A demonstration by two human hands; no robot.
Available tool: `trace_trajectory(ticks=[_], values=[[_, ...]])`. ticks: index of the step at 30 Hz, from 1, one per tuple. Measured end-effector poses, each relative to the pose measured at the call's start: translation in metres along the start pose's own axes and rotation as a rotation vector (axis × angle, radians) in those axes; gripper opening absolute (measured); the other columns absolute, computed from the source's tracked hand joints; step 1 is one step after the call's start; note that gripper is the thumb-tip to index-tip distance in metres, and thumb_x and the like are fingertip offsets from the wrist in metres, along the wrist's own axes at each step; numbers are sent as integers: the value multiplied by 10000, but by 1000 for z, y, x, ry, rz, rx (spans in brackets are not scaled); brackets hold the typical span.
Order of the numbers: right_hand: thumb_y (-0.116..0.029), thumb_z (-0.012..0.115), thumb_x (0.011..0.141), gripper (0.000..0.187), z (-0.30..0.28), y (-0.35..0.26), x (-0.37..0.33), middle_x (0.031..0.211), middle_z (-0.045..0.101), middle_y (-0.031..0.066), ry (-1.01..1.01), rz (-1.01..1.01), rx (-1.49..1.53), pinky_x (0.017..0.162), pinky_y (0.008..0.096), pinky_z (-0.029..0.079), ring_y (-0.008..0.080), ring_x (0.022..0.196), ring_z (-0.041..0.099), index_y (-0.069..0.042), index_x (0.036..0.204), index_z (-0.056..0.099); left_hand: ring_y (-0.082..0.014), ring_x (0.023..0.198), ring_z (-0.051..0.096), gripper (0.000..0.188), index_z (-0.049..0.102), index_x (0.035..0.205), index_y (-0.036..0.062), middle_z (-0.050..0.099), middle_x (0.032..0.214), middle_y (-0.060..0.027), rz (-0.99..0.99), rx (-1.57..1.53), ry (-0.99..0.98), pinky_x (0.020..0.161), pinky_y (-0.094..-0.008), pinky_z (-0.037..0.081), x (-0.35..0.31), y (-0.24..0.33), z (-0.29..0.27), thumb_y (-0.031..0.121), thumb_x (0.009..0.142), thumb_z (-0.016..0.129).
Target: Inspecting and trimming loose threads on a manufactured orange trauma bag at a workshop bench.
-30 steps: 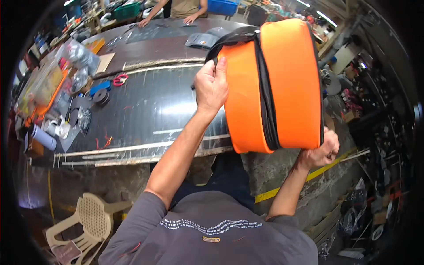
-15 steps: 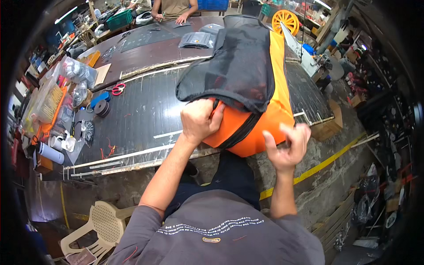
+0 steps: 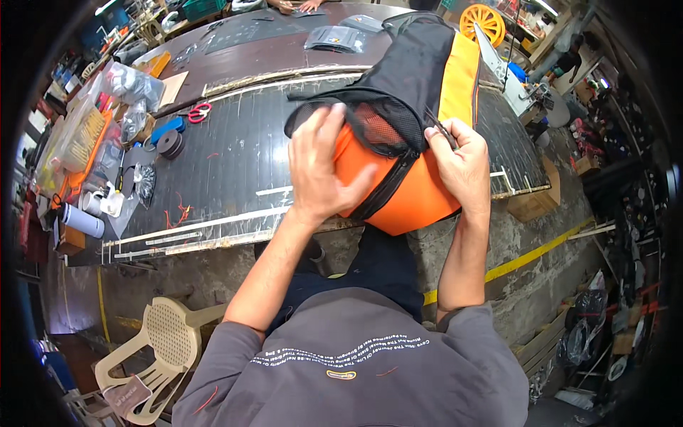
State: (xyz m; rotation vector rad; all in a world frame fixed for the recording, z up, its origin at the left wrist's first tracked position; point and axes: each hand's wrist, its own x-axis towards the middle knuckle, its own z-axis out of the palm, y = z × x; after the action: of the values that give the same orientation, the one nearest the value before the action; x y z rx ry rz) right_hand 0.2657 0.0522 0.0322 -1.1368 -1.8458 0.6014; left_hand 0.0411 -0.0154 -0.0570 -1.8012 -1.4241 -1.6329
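An orange and black bag (image 3: 416,203) lies across the table's near edge, its orange end toward me. A black mesh panel (image 3: 384,128) with dark edging curves over that end, and orange shows through it. A black strip crosses the orange fabric. My left hand (image 3: 313,167) is open, fingers and thumb apart, against the left side of the orange end by the mesh edge. At the bag's right side, my right hand (image 3: 462,167) is closed, thumb and fingers pinching the black edging of the bag. Its fingertips are partly hidden.
The dark table (image 3: 235,156) holds red-handled scissors (image 3: 200,112), a dark spool (image 3: 170,144) and clear-wrapped packets (image 3: 334,39). Bins and a white bottle (image 3: 84,222) crowd its left end. A beige plastic chair (image 3: 171,334) stands lower left. Another person's hands (image 3: 307,6) appear at the far edge.
My left hand has opened from a closed grip on the mesh edge. My right hand has moved up onto the bag's right edging. The mesh has shifted back, showing more orange.
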Motion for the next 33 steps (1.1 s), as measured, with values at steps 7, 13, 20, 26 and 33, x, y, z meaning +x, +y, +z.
trace_trajectory(ticks=[7,13,20,26,33], values=[[-377,927,782,432,8,-33,-11,703,688,163,37,-233,-356,638,425,542,339,644,705,-13,791,695,-288,1198,638,562,742,1332,195,647,1306,-107,174,233,-41,905,-458,463,24,13,34,389,815,849],[-118,829,811,200,4,-1,-2,691,663,154,141,-166,-214,619,382,521,266,606,664,-3,807,666,-266,1027,642,357,780,1291,184,693,1136,-62,130,203,15,842,-415,490,28,-5,30,349,975,763],[6,700,914,155,-7,15,-8,857,729,36,278,17,62,724,256,526,64,788,633,36,1065,721,-278,1076,613,194,768,1065,151,656,1119,-68,80,181,22,884,-438,452,29,-10,28,239,894,790],[-543,934,801,603,6,-27,-3,925,786,202,169,47,-455,819,446,586,388,874,773,-7,1013,759,-330,1309,573,295,744,1152,119,628,1256,-133,10,292,-68,1036,-532,384,52,27,37,261,893,739],[-228,819,911,258,2,-6,24,696,693,119,-42,112,-200,642,367,526,166,608,634,4,869,713,-263,960,648,201,809,1020,126,678,1009,-67,10,242,-130,841,-443,453,58,4,41,300,948,740]])
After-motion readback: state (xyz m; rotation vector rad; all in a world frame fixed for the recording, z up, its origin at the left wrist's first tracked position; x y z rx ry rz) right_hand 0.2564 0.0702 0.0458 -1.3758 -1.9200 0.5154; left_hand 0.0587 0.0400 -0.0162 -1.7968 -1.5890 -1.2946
